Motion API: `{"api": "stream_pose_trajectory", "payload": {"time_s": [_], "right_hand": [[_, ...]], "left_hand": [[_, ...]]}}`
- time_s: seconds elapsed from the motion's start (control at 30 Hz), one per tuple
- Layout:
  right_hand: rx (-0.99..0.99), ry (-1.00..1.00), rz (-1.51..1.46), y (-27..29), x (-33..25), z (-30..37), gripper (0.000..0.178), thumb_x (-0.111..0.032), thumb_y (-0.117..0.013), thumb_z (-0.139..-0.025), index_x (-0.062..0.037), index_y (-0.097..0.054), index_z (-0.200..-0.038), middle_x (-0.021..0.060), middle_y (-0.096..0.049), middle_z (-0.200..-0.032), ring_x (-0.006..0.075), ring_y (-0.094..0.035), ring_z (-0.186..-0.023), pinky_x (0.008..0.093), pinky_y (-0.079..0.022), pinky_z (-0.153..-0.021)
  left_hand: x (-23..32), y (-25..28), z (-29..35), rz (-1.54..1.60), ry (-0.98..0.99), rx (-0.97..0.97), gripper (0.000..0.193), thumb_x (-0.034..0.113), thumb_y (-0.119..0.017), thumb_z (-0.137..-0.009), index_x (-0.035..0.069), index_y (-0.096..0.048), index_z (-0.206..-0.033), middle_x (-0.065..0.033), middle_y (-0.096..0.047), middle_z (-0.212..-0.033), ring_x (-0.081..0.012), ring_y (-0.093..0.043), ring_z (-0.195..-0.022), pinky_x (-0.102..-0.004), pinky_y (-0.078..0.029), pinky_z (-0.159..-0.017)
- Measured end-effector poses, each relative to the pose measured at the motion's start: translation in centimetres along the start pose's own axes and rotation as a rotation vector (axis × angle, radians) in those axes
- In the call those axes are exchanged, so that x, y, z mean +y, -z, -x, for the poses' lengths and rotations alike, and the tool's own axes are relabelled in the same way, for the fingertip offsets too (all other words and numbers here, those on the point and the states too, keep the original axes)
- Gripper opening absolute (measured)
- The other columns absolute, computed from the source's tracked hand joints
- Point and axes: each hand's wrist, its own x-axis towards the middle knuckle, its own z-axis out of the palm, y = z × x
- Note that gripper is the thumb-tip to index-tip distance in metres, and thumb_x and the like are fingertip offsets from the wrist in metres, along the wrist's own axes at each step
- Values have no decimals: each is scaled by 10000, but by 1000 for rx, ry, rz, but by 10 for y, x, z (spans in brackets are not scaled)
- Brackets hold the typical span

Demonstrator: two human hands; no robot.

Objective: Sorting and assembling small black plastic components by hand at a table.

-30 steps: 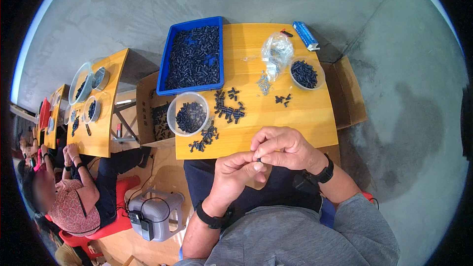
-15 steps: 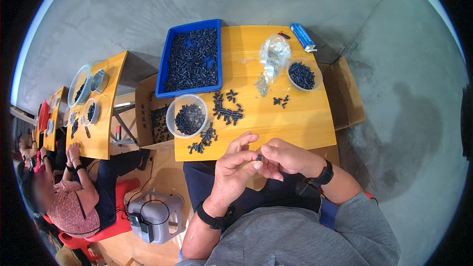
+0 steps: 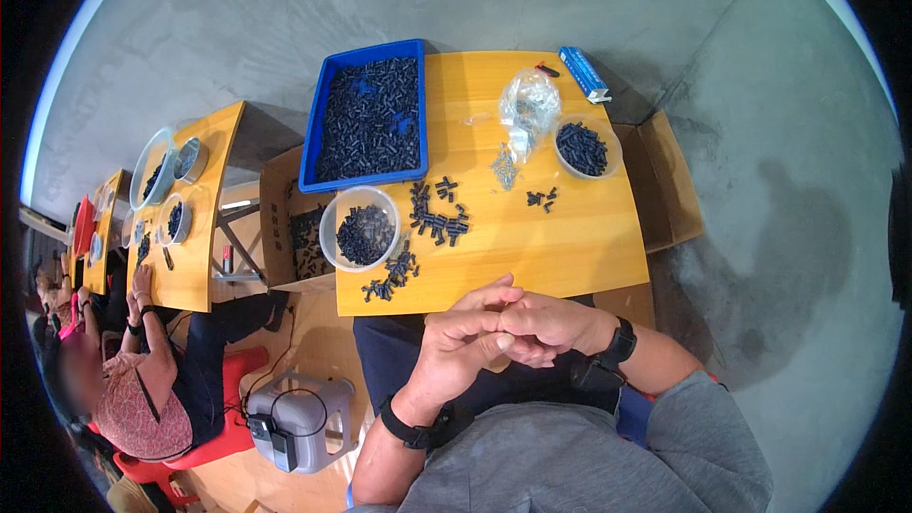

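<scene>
My left hand (image 3: pixel 461 347) and my right hand (image 3: pixel 551 328) meet above my lap, just off the table's near edge. Their thumbs and fingertips are pinched together, covering the small black plastic piece that showed between them a moment earlier. Nearest on the yellow table (image 3: pixel 532 266) lie loose black pieces (image 3: pixel 394 275) and, farther in, a cluster of short black tubular pieces (image 3: pixel 437 220). Left of these stands a clear round tub (image 3: pixel 328 242) of small black parts. Another clear tub (image 3: pixel 616 154) with black tubes sits at the right, near a few loose black pieces (image 3: pixel 543 199).
A blue tray (image 3: pixel 303 171) full of black parts fills the far left corner. Small silvery pieces (image 3: pixel 503 169) lie by a clear plastic bag (image 3: pixel 530 104); a blue-and-white box (image 3: pixel 583 74) is behind. Cardboard boxes (image 3: pixel 670 176) (image 3: pixel 277 228) flank the table. A person (image 3: pixel 142 385) sits at another table leftward.
Both hands have come slightly down toward me and closed tighter together. The black piece visible between the fingertips is now hidden. Things on my table stay put.
</scene>
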Motion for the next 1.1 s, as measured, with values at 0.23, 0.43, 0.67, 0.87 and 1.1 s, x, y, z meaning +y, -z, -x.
{"api": "stream_pose_trajectory", "payload": {"time_s": [0.23,0.43,0.67,0.87,1.1], "right_hand": [[134,37,-197,-16,12,-5,232,-233,-487,-872,-74,-487,-703,-34,-344,-462,60,-353,-322,221,-341,-302],[162,43,-492,-30,23,-11,146,-193,-476,-832,-63,-504,-774,-36,-302,-434,92,-316,-310,297,-401,-363],[173,64,-567,-11,48,-26,369,-361,-491,-921,-119,-416,-652,-43,-318,-475,63,-329,-318,269,-415,-347],[607,191,352,30,15,-12,432,-405,-495,-929,-66,-532,-663,13,-504,-566,79,-458,-418,250,-416,-401],[1425,407,1337,145,-73,30,363,-353,-596,-838,-18,-594,-700,207,-599,-679,371,-592,-635,451,-444,-577]], "left_hand": [[-5,-3,-1,99,57,-1,182,-27,-638,-800,32,-701,-960,-125,-570,-1229,-317,-407,-1285,-447,-296,-1071],[-4,4,1,119,116,14,179,-60,-637,-778,14,-695,-929,-130,-604,-1179,-328,-426,-1271,-447,-308,-1066],[-17,12,4,132,304,70,173,-93,-608,-790,-4,-690,-914,-105,-640,-1105,-248,-512,-1195,-345,-389,-1005],[-38,1,1,289,304,217,405,-24,-620,-820,-18,-537,-1216,-86,-566,-1217,-195,-548,-1119,-321,-412,-978],[-75,23,14,21,562,367,364,-5,-622,-816,-29,-557,-1173,-97,-628,-1077,-165,-586,-998,-295,-452,-899]]}}
